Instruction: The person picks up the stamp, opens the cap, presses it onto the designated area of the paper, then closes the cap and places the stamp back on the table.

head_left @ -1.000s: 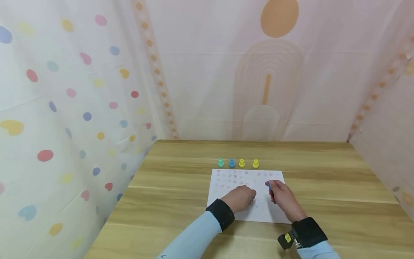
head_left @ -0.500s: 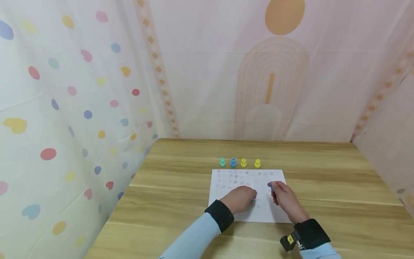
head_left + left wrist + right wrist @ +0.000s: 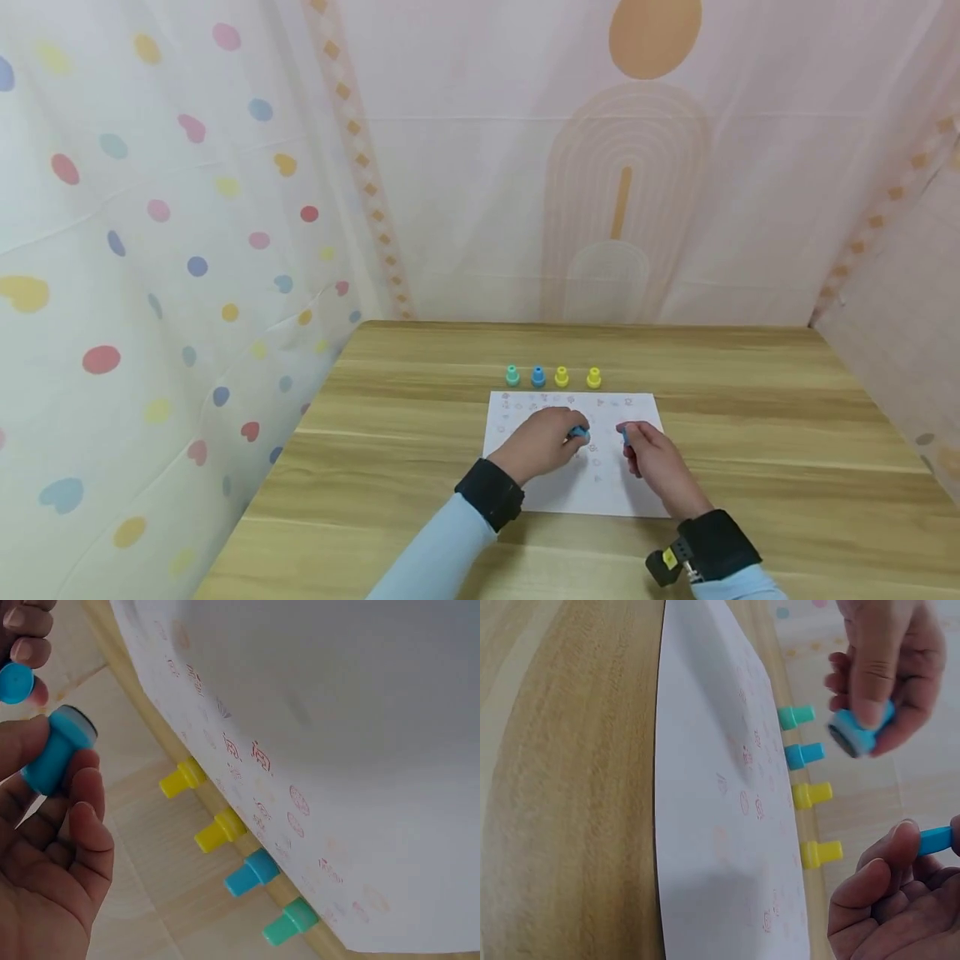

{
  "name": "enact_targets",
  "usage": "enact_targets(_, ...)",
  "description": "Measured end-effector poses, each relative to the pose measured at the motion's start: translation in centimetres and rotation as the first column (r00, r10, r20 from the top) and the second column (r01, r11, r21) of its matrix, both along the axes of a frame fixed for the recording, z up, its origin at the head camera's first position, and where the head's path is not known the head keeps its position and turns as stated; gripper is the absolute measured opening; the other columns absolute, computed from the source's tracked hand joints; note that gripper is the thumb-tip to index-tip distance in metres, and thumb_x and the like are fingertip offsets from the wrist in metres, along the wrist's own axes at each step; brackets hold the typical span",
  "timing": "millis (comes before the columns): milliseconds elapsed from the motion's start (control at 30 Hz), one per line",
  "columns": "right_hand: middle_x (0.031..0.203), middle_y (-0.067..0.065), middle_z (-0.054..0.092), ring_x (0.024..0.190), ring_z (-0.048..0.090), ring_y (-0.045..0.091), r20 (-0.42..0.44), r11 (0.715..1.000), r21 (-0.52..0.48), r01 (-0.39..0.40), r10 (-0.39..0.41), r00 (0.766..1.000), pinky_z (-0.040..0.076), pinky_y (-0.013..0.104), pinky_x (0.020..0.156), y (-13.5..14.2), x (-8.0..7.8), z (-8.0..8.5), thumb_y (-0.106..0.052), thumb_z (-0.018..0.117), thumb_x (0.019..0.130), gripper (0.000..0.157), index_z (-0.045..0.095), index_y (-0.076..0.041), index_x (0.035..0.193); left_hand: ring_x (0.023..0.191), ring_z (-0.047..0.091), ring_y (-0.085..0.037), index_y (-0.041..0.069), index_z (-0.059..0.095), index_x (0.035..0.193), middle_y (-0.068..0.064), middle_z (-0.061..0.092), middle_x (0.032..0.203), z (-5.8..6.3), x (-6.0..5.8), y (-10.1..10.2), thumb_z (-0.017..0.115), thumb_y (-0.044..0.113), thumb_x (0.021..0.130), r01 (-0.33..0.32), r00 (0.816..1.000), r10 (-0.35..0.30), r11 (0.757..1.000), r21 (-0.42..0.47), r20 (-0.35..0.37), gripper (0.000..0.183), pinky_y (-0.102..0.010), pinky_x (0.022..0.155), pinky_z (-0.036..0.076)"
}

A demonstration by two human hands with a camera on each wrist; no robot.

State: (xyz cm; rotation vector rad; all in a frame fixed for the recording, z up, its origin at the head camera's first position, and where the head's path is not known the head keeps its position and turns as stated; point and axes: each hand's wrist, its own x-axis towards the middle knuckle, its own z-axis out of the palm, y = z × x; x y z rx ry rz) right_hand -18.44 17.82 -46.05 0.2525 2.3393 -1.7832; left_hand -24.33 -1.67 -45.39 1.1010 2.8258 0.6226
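Note:
A blue toy stamp (image 3: pixel 54 757) is pinched between the thumb and fingers of my left hand (image 3: pixel 546 442), above the middle of a white sheet of paper (image 3: pixel 551 492). Its dark stamping face shows uncovered in the right wrist view. My right hand (image 3: pixel 658 462), over the right part of the sheet, pinches a small round blue cap (image 3: pixel 935 841) between thumb and fingertips. Stamp and cap are apart, the cap to the right. Rows of small faint red and purple prints (image 3: pixel 260 756) cover the upper part of the paper, with a few lower down near its middle.
Behind the paper's far edge several capped stamps stand in a row: a green one (image 3: pixel 512 376), a blue one (image 3: pixel 538 377) and two yellow ones, the right one (image 3: pixel 594 378) set slightly apart. Patterned curtains (image 3: pixel 450 208) hang beyond the wooden table (image 3: pixel 360 450).
My left hand has lifted from the paper with the stamp and moved slightly back and left, the stamp now tilted. My right hand keeps the cap in nearly the same place.

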Motion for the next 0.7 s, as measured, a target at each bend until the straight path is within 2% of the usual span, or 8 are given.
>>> enact_targets(200, 0.096, 0.009, 0.048, 0.086, 0.048, 0.023, -0.003, 1.0, -0.028, -0.004, 0.004, 1.0, 0.042, 0.032, 0.074, -0.3, 0.0, -0.2, -0.03, 0.036, 0.11, 0.044, 0.045, 0.002, 0.138, 0.091, 0.058, -0.005, 0.012, 0.066, 0.118, 0.005, 0.066, 0.105, -0.1, 0.3, -0.3, 0.064, 0.022, 0.098, -0.064, 0.995, 0.054, 0.99, 0.128, 0.08, 0.021, -0.023, 0.09, 0.049)
enact_targets(433, 0.105, 0.013, 0.052, 0.085, 0.049, 0.023, -0.021, 0.993, -0.117, -0.026, 0.023, 1.0, 0.043, 0.031, 0.076, -0.8, 0.3, 0.1, -0.023, 0.037, 0.109, 0.04, 0.044, 0.001, 0.141, 0.08, 0.052, -0.007, 0.012, 0.06, 0.115, 0.006, 0.061, 0.095, -0.2, 1.0, -0.3, 0.065, 0.019, 0.098, -0.121, 0.984, 0.077, 0.952, 0.282, 0.161, 0.019, -0.02, 0.07, 0.046)
enact_targets(567, 0.109, 0.014, 0.055, 0.085, 0.051, 0.023, -0.04, 0.99, -0.138, -0.04, 0.035, 0.999, 0.044, 0.03, 0.075, -1.0, 0.1, 0.2, -0.023, 0.039, 0.109, 0.038, 0.045, -0.002, 0.14, 0.078, 0.051, -0.007, 0.013, 0.061, 0.111, 0.008, 0.06, 0.092, 0.0, 1.3, -0.2, 0.066, 0.019, 0.097, -0.132, 0.979, 0.067, 0.924, 0.358, 0.191, 0.016, -0.019, 0.066, 0.045)
enact_targets(700, 0.112, 0.013, 0.058, 0.085, 0.053, 0.023, -0.075, 0.992, -0.117, -0.049, 0.04, 0.996, 0.045, 0.03, 0.075, -1.1, 0.0, 0.2, -0.027, 0.041, 0.109, 0.038, 0.049, -0.004, 0.137, 0.076, 0.05, -0.007, 0.014, 0.062, 0.111, 0.009, 0.059, 0.089, 0.4, 1.4, 0.0, 0.066, 0.019, 0.097, -0.144, 0.974, 0.06, 0.91, 0.39, 0.219, 0.016, -0.02, 0.064, 0.044)
